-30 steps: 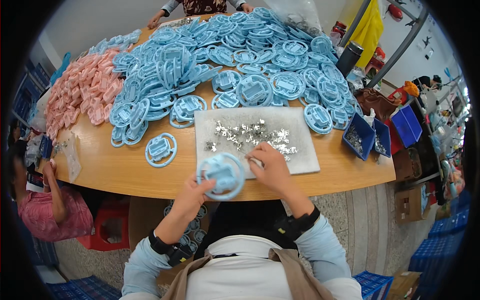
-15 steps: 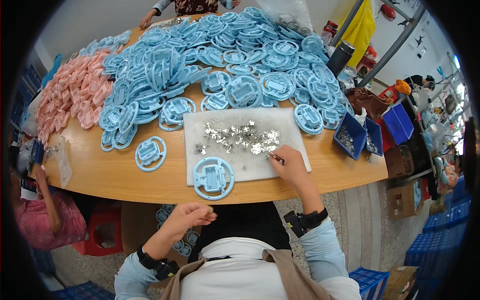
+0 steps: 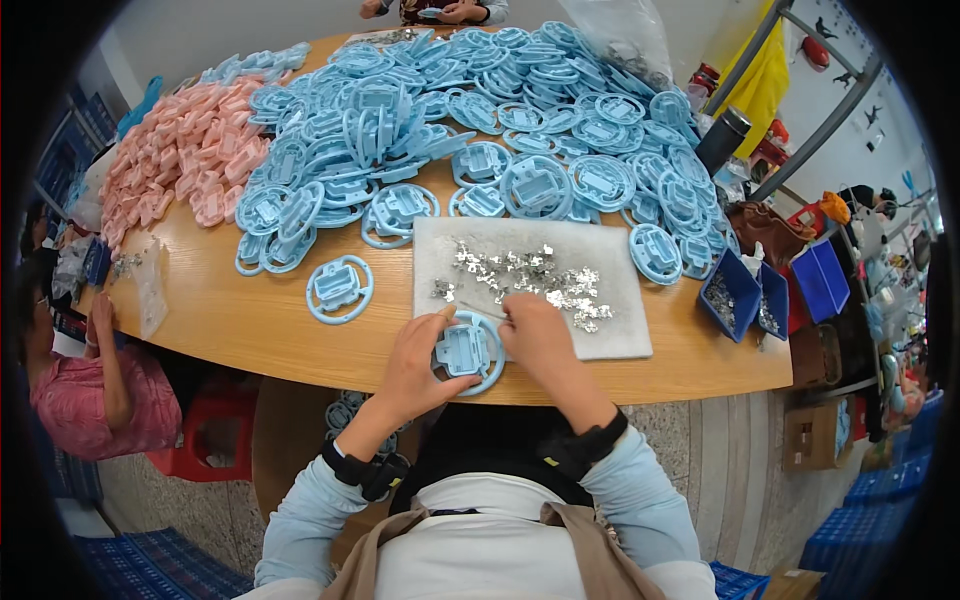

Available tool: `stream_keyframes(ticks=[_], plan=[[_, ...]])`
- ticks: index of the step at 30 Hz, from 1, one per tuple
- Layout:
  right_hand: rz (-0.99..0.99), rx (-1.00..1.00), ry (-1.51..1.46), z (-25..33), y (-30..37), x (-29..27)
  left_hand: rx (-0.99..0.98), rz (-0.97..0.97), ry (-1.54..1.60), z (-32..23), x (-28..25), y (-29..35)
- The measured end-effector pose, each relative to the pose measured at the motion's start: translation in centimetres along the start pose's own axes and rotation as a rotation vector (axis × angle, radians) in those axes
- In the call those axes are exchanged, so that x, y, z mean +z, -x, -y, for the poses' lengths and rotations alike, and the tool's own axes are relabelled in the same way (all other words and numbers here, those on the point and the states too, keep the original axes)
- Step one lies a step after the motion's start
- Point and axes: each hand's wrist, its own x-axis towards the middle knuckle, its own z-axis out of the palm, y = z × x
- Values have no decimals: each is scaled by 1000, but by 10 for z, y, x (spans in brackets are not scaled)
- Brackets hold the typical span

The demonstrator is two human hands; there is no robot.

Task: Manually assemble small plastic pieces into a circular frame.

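Note:
A light-blue toy steering wheel with a boxy hollow centre lies at the near edge of a white pad. My left hand grips its left side, thumb low and fingers at the upper rim. Above its right rim, my right hand is closed round thin metal tweezers, whose tip points left over the wheel's top. Whether the tip carries a piece is too small to tell. Small shiny metal clips lie scattered on the pad just beyond my hands.
Blue wheels pile up across the far table, with pink plastic parts at left. A single blue wheel lies left of the pad. Blue bins of metal pieces stand at right. Co-workers sit at left and the far side.
My left hand has risen from the table's edge and taken hold of the wheel. My right hand has moved left with the tweezers, from the clips to the wheel. The view has shifted slightly.

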Motion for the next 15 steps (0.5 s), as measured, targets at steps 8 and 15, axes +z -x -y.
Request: stream_keyframes(ticks=[8, 15], plan=[[239, 126, -304, -12, -10, -21, -37, -79, 2, 5, -16, 15], [383, -172, -102, -10, -14, -21, -10, -60, -24, 9, -13, 15]])
